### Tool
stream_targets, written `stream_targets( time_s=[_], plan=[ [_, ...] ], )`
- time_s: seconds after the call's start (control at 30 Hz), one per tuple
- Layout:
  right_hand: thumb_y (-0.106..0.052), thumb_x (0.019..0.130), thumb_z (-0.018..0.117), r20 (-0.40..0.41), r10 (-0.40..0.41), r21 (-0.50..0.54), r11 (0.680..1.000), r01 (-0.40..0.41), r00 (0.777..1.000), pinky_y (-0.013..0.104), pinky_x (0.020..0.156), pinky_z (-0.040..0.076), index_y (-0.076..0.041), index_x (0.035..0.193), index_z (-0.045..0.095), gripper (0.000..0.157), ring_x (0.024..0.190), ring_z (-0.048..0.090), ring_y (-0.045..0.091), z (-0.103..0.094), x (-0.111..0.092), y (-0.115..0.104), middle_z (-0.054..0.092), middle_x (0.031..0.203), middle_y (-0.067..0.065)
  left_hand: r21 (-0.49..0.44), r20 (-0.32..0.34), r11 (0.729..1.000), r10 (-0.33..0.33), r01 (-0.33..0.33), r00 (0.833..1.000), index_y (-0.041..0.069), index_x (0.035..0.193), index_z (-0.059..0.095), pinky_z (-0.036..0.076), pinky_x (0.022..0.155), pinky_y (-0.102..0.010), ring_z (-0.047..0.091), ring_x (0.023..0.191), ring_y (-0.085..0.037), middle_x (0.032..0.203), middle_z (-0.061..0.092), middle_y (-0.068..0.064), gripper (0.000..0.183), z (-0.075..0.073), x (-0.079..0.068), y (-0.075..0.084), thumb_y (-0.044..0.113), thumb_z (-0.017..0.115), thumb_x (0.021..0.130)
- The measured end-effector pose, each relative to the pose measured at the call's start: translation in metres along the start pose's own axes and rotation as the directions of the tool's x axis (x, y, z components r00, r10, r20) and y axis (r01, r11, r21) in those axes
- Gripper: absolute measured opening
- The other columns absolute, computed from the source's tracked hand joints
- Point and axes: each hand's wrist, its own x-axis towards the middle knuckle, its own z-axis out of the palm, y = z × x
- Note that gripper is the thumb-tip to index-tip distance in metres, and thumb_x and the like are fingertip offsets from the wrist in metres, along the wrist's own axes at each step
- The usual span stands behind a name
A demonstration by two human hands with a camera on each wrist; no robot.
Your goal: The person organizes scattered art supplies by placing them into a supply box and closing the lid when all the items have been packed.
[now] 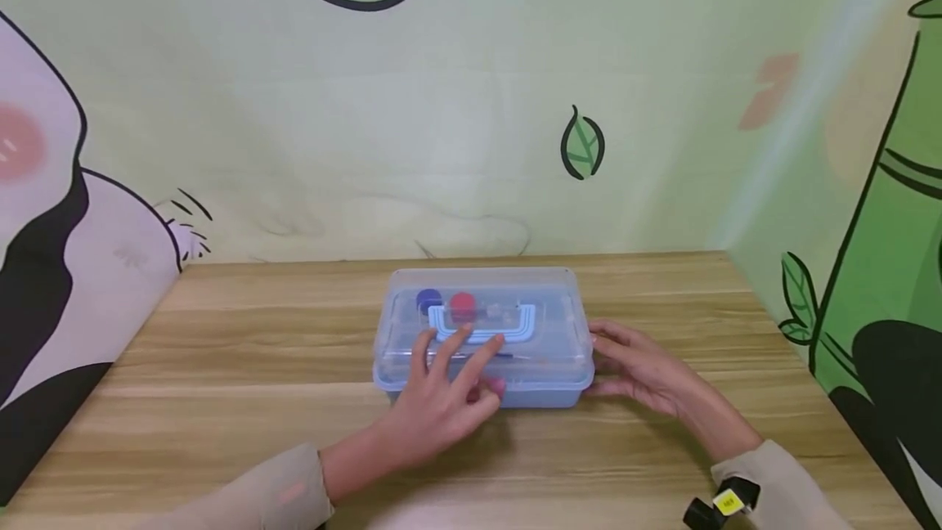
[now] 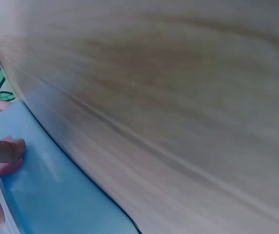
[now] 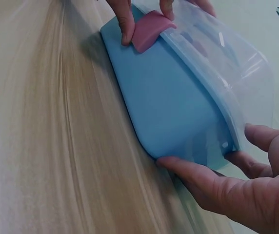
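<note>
A blue plastic storage box (image 1: pixel 545 397) with a clear lid (image 1: pixel 557 301) stands on the table, its lid down. My left hand (image 1: pixel 440 415) reaches across the front, with several fingers spread on the lid near the light-blue carry handle (image 1: pixel 527 325). Its thumb and index finger pinch the pink latch (image 3: pixel 149 31) on the front wall, seen best in the right wrist view. Against the box's right end lies my right hand (image 1: pixel 648 375). Its fingertips touch the lid's rim and the lower front corner.
Through the lid show a dark-blue round cap (image 1: pixel 427 299) and a red one (image 1: pixel 462 307). The wooden table (image 1: pixel 243 350) meets a light-green wall (image 1: pixel 471 145) printed with leaves behind the box. More printed wall, with a green stalk (image 1: pixel 868 252), rises at right.
</note>
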Motion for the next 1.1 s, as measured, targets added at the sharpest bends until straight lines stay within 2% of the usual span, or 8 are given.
stream_targets(
  time_s=[0.27, 0.43, 0.57, 0.7, 0.77, 0.97, 1.03, 1.1],
  plan=[
    [-0.026, 0.107, 0.054, 0.010, -0.012, -0.006, 1.000, 0.012, 1.000, 0.058, 0.099, 0.050, 0.000, 0.150, 0.037, 0.053, 0.123, 0.058, 0.034, -0.003, 0.007, 0.004, 0.054, 0.136, 0.018, 0.052, 0.083, 0.999, -0.020, 0.016, 0.996, 0.014, 0.088, 0.060, 0.046, 0.087, -0.073, 0.057, 0.122, -0.051, 0.143, 0.056, -0.019, 0.023, 0.000, -0.002, -0.001, 0.006, 0.042, 0.102],
    [-0.027, 0.107, 0.053, -0.006, -0.015, -0.043, 0.999, 0.015, 1.000, 0.056, 0.098, 0.051, 0.002, 0.153, 0.032, 0.058, 0.122, 0.059, 0.034, -0.002, 0.011, 0.004, 0.053, 0.137, 0.020, -0.033, 0.258, 0.999, -0.023, 0.033, 0.966, 0.017, 0.098, 0.060, 0.045, 0.096, -0.068, 0.050, 0.133, -0.045, 0.153, 0.047, -0.015, 0.007, -0.016, 0.000, -0.012, 0.023, 0.058, 0.100],
    [-0.028, 0.108, 0.052, -0.035, -0.022, -0.122, 0.992, 0.018, 0.999, 0.051, 0.096, 0.054, 0.006, 0.155, 0.026, 0.064, 0.118, 0.061, 0.029, 0.000, 0.012, 0.001, 0.052, 0.139, 0.023, -0.128, 0.345, 0.985, -0.062, 0.112, 0.937, 0.017, 0.115, 0.060, 0.043, 0.105, -0.058, 0.047, 0.137, -0.037, 0.154, 0.046, -0.012, 0.037, -0.037, -0.001, -0.030, 0.036, 0.076, 0.088],
    [-0.025, 0.108, 0.050, -0.055, -0.043, -0.169, 0.985, 0.033, 0.998, 0.048, 0.094, 0.056, 0.008, 0.155, 0.024, 0.063, 0.115, 0.062, 0.026, 0.002, 0.014, -0.001, 0.051, 0.139, 0.026, -0.170, 0.361, 0.958, -0.157, 0.231, 0.919, 0.009, 0.133, 0.055, 0.042, 0.108, -0.056, 0.048, 0.135, -0.041, 0.151, 0.047, -0.017, 0.056, -0.051, -0.011, -0.051, 0.028, 0.079, 0.086],
    [-0.023, 0.109, 0.050, -0.061, -0.050, -0.170, 0.985, 0.040, 0.997, 0.048, 0.093, 0.056, 0.009, 0.155, 0.025, 0.061, 0.115, 0.062, 0.027, 0.002, 0.013, -0.001, 0.050, 0.140, 0.028, -0.185, 0.383, 0.930, -0.229, 0.317, 0.895, 0.006, 0.137, 0.052, 0.043, 0.108, -0.057, 0.047, 0.134, -0.044, 0.152, 0.045, -0.019, 0.062, -0.055, -0.018, -0.059, 0.027, 0.080, 0.087],
    [-0.021, 0.108, 0.050, -0.063, -0.049, -0.170, 0.985, 0.038, 0.997, 0.047, 0.092, 0.057, 0.011, 0.154, 0.024, 0.062, 0.118, 0.061, 0.029, 0.002, 0.011, 0.001, 0.042, 0.146, 0.033, -0.255, 0.494, 0.787, -0.393, 0.562, 0.775, 0.008, 0.149, 0.047, 0.043, 0.107, -0.058, 0.040, 0.142, -0.045, 0.157, 0.040, -0.019, 0.066, -0.056, -0.039, -0.065, 0.030, 0.075, 0.094],
    [-0.022, 0.108, 0.052, -0.063, -0.043, -0.166, 0.986, 0.032, 0.997, 0.047, 0.092, 0.057, 0.011, 0.155, 0.023, 0.064, 0.117, 0.062, 0.029, 0.001, 0.011, 0.002, 0.042, 0.146, 0.033, -0.265, 0.507, 0.764, -0.409, 0.589, 0.759, 0.010, 0.150, 0.048, 0.043, 0.106, -0.058, 0.038, 0.143, -0.044, 0.157, 0.040, -0.017, 0.064, -0.056, -0.042, -0.063, 0.030, 0.074, 0.094],
    [-0.023, 0.107, 0.053, -0.065, -0.037, -0.159, 0.987, 0.027, 0.997, 0.047, 0.093, 0.056, 0.010, 0.155, 0.023, 0.065, 0.117, 0.062, 0.028, 0.000, 0.011, 0.003, 0.045, 0.145, 0.031, -0.271, 0.499, 0.760, -0.414, 0.591, 0.761, 0.011, 0.149, 0.050, 0.044, 0.106, -0.059, 0.038, 0.143, -0.045, 0.157, 0.041, -0.017, 0.063, -0.055, -0.044, -0.061, 0.029, 0.074, 0.094]
  ],
)
